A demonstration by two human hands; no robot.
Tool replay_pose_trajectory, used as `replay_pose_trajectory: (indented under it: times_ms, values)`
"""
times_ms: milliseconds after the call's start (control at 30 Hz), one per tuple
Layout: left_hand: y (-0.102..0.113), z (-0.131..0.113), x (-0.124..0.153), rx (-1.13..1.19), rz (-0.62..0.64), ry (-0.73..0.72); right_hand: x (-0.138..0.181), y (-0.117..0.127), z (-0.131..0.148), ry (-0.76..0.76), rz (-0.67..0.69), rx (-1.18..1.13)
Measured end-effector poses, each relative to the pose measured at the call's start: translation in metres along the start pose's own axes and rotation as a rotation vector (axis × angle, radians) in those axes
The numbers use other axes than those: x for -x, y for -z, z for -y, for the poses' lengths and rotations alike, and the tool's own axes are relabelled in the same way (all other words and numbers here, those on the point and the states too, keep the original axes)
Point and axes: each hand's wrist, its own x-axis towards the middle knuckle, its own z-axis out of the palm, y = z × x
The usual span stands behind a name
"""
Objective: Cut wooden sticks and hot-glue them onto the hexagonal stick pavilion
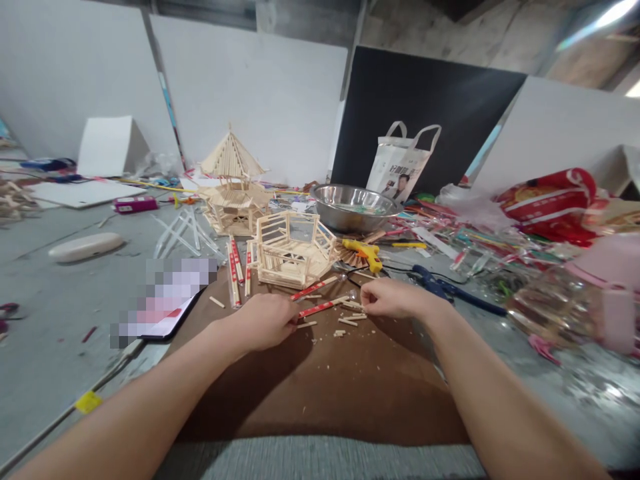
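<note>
My left hand (267, 321) is closed over the near end of a pack of chopsticks in a clear wrapper with red print (323, 307). A second red-printed chopstick pack (314, 289) lies just behind it. My right hand (387, 297) has its fingers pinched together beside short cut wooden sticks (354, 307); whatever they hold is hidden. Behind both hands stands an open-topped stick-built frame with railings (296, 250). Further back left is a stick-built pavilion with a pointed roof (233, 180). More wrapped chopsticks (234, 273) lie left of the frame.
A brown mat (320, 393) lies under the work. Around it are a phone (165, 303), a yellow glue gun (364, 253), blue-handled pliers (435, 283), a metal bowl (355, 208), a white bag (400, 163) and a pink-lidded clear jug (565, 303). Loose wrappers clutter the right.
</note>
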Motion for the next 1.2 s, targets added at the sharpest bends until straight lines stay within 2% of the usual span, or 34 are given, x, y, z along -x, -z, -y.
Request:
replay_pose_trajectory:
  times_ms: [333, 667, 1200]
  values:
    - [-0.005, -0.001, -0.002, 0.005, -0.052, -0.03, -0.005, -0.003, 0.005, 0.038, 0.011, -0.01]
    - [-0.012, 0.002, -0.005, -0.003, -0.061, -0.027, -0.01, -0.008, -0.002, 0.041, 0.025, -0.066]
    - [-0.011, 0.002, -0.005, 0.009, -0.039, -0.008, -0.011, -0.009, -0.002, 0.051, 0.021, -0.073]
